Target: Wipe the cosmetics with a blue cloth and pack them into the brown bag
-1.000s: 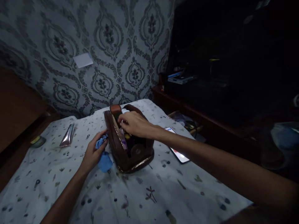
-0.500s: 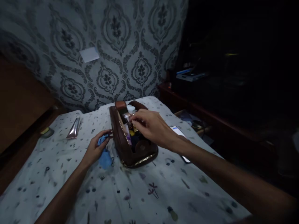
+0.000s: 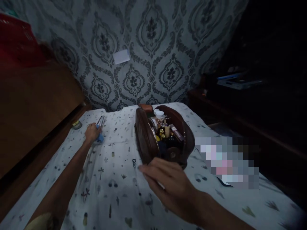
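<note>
A brown leather toiletry bag (image 3: 146,140) stands unzipped on the patterned bedsheet (image 3: 120,191), with several small bottles and tubes (image 3: 163,127) showing inside. My right hand (image 3: 168,185) hovers in front of the bag's near end, fingers loosely curled, holding nothing I can see. Far out to the left, my left hand (image 3: 92,132) is closed on a blue cloth (image 3: 99,137) and rests against a silvery pink tube (image 3: 100,123) lying on the sheet.
A small dark green item (image 3: 76,124) lies at the sheet's left edge by the wooden bed frame (image 3: 35,108). Patterned wallpaper with a white plate (image 3: 121,56) rises behind. A dark shelf (image 3: 235,83) with flat objects stands at the right. A blurred patch (image 3: 227,163) covers something beside the bag.
My right hand has come out of the bag and drawn back toward me. My left hand carried the blue cloth away from the bag to the tube. The view swung left.
</note>
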A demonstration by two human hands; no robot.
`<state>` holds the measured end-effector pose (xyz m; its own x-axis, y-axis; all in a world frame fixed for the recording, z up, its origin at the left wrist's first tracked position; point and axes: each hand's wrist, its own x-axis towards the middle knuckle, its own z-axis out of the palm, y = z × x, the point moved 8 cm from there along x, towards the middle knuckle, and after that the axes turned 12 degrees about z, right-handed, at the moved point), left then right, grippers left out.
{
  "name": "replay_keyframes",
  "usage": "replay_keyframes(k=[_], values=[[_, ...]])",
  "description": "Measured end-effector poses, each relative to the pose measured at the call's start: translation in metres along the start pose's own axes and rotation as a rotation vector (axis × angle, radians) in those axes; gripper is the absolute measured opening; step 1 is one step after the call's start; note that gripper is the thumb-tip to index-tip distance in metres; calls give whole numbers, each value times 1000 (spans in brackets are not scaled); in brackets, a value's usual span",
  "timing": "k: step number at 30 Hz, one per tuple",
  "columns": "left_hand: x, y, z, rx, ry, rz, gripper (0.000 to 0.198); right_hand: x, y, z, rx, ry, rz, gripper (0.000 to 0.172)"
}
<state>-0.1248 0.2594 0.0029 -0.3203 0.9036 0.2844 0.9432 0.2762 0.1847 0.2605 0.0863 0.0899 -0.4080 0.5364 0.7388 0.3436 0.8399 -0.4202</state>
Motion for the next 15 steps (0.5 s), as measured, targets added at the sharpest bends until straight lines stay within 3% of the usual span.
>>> replay_keyframes(k=[4, 7, 10, 15], values=[[2, -6, 20, 96, -47, 8, 40, -10, -6, 37, 114, -126, 17, 20], [5, -15, 20, 132, -48, 32, 34, -15, 2, 60, 196, -180, 95, 19], [14, -38, -1, 172, -9, 19, 34, -18, 9, 77, 256, -220, 156, 20], [35, -95, -43, 220, 63, -73, 43, -22, 12, 102, 294, -296, 233, 23]])
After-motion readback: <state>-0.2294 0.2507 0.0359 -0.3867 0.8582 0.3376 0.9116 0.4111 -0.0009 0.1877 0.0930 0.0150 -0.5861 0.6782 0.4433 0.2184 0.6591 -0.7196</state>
